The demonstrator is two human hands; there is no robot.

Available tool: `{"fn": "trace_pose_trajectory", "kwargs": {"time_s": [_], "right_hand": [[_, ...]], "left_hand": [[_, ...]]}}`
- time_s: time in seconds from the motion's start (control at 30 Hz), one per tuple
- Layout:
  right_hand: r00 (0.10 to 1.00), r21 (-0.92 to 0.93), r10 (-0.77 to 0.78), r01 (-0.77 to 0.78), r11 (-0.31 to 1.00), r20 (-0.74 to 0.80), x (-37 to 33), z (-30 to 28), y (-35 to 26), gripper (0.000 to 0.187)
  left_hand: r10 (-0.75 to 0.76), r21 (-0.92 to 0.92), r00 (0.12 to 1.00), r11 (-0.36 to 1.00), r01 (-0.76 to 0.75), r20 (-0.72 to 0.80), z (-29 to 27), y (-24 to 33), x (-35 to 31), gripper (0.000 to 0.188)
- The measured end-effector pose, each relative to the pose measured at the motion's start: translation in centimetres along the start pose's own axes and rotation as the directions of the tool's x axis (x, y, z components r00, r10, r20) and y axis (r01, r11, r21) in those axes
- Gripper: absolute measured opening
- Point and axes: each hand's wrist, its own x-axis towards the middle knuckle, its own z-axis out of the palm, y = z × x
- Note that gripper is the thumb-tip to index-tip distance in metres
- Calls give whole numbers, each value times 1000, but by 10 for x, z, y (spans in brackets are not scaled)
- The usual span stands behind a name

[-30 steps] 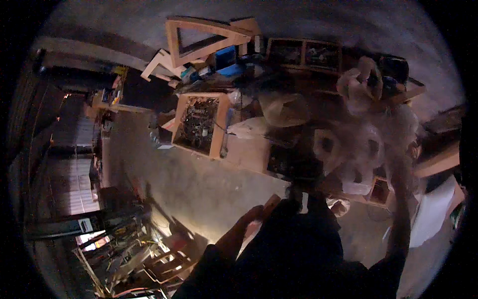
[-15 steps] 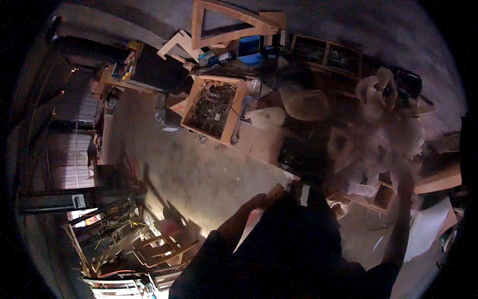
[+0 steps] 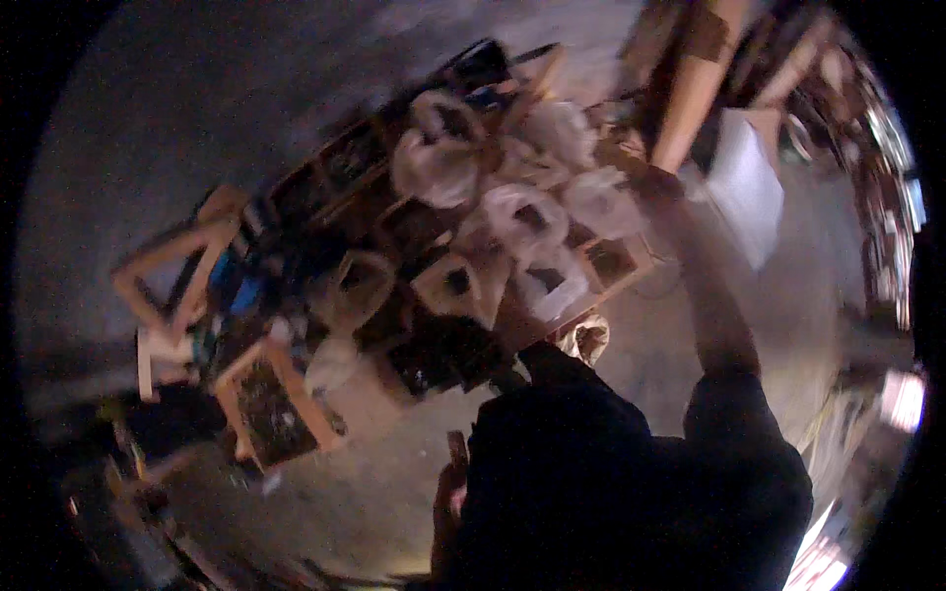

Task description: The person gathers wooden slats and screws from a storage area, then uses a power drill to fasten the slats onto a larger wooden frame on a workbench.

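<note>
Left fingers first: the left hand (image 3: 451, 483) sits near and low, clenched, as far as I can make out, around a brown strip (image 3: 456, 448) that pokes up beyond it; dark clothing (image 3: 591, 473) cuts off much of the grip from me. Over to the right hand (image 3: 645, 177), stretched far out to the right end of the cluttered bench, and it's a smear on my feed: I cannot tell whether those fingers are released or closed on something. Just beside it, on the left, a whitish plastic bag (image 3: 605, 202); touching or apart, I can't call it. Next in, a small box (image 3: 613, 260) with a brown inside, and another pale bag (image 3: 552, 286) near the bench's edge, its mouth gaping dark. Below that edge, a crumpled tan bag (image 3: 588, 340). More bags crowd the middle, contents too murky for me to name. Out left, near side, a wooden-looking box (image 3: 276, 409) full of dark scraps; farther left, a blue item (image 3: 236, 286) and a light-brown frame (image 3: 177, 271). Far right, a tall brown board (image 3: 690, 98) runs out of my view at the top, with a white sheet (image 3: 746, 187) beside it. Any lettering on this lot is lost to me in the blur.
</note>
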Motion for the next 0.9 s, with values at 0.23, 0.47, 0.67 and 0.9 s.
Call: {"fn": "trace_pose_trajectory", "kwargs": {"time_s": [0.23, 0.47, 0.67, 0.9], "right_hand": [[959, 873, 279, -101, 478, -42, -49, -18, -47, 19], [976, 915, 218, 95, -392, -7, -117, -12, -82, 36], [974, 769, 225, 167, -617, -31, -206, -9, -101, 53], [948, 663, 282, 309, -682, -151, -339, -1, -127, 74]], "left_hand": [[-5, 179, 1000, 984, 3, 12, -40, 5, 4, 44], [67, 294, 997, 953, -75, 37, -77, 6, 32, 42], [124, 383, 990, 913, -141, 68, -97, -20, 40, 40], [169, 459, 979, 865, -201, 110, -99, -62, 29, 39]]}}
